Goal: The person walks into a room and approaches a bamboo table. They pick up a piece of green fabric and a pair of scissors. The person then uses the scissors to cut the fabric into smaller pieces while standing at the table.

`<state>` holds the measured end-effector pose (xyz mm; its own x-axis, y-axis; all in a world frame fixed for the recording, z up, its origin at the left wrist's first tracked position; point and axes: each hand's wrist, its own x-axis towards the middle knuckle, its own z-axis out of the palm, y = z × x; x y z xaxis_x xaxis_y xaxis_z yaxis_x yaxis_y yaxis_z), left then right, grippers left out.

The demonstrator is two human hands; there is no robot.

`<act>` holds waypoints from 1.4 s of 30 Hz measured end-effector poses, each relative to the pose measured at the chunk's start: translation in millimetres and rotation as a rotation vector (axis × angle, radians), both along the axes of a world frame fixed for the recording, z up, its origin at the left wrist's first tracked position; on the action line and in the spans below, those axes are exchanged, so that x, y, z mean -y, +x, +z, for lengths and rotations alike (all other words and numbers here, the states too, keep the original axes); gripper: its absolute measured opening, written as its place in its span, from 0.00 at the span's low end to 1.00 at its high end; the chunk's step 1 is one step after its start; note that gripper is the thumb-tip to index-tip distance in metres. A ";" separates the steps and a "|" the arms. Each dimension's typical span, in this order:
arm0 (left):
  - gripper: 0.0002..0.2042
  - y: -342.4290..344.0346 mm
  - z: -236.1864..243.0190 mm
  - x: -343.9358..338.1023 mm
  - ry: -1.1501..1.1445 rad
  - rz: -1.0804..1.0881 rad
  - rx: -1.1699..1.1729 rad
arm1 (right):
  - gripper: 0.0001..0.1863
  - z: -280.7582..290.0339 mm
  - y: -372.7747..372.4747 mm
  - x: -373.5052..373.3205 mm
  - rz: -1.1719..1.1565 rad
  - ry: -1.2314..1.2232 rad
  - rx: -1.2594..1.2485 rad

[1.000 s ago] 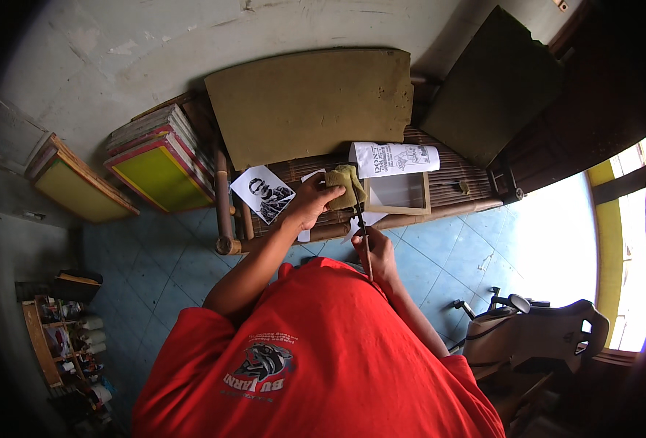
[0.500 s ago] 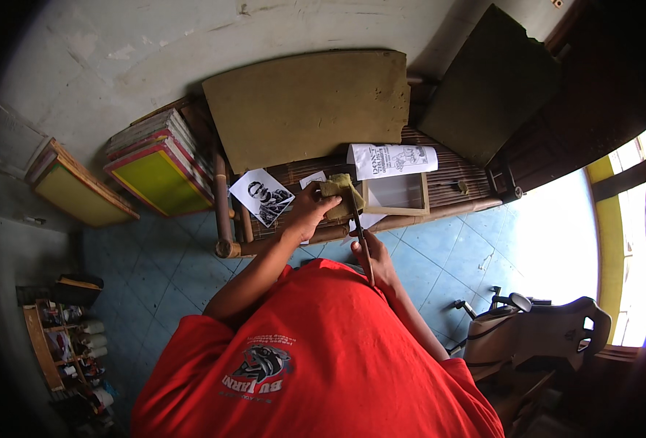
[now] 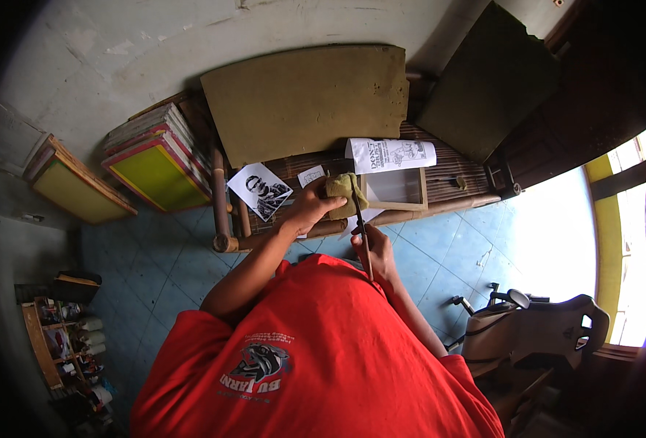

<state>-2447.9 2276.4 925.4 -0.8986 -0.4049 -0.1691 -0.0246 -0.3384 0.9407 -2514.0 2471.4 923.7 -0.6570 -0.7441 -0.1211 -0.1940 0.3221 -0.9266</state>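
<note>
My left hand is closed on a chunky piece of yellow-green foam, its thumb resting on the near side. A long, thin knife with a dark blade and brown handle is gripped in my right hand. Its blade points away from me and lies against the foam's right side; whether it has cut in, I cannot tell. Both hands are just above the front rail of a bamboo bench. Close by on the bench are a printed portrait sheet, a small printed paper and a wooden frame.
A curled printed sheet overlaps the frame. Large olive-brown foam slabs lean behind the bench. Framed screens stand at the left. A swivel chair is at the right, a crowded shelf at lower left.
The foam piece has turned slightly in my left hand, and its loose upper part sits differently. The knife stays at its right side. The view has shifted a little.
</note>
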 end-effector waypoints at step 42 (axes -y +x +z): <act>0.10 7.3 -18.0 5.7 0.604 0.051 0.107 | 0.29 -12.9 -18.5 -6.5 -0.071 0.107 0.281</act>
